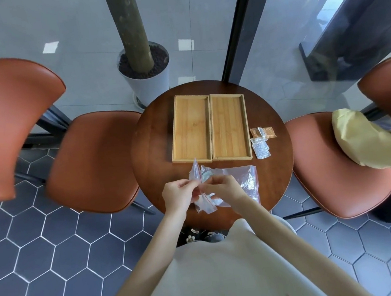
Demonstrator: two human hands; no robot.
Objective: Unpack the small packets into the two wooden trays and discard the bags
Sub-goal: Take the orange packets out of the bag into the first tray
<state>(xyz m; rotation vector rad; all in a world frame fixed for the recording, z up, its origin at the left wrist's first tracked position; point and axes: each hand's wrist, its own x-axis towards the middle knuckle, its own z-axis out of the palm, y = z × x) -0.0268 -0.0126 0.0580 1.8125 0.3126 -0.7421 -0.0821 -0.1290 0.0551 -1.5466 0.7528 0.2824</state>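
Two wooden trays lie side by side on the round dark table [152, 152]: the left tray [190, 129] and the right tray [229, 126], both with nothing in them. Right of them sit small packets, two orange ones [262, 133] and clear white ones [260, 150]. Near the table's front edge my left hand [178, 194] and my right hand [221, 188] both pinch a clear zip bag [201, 183] with a red seal line, held up off the table. A second clear bag [240, 179] lies flat under and to the right of it.
Orange-brown chairs stand left [91, 162] and right [334, 165] of the table. A yellow paper bag [366, 143] rests on the right chair. A white plant pot [146, 78] stands behind the table, beside a glass wall with a dark frame [238, 29].
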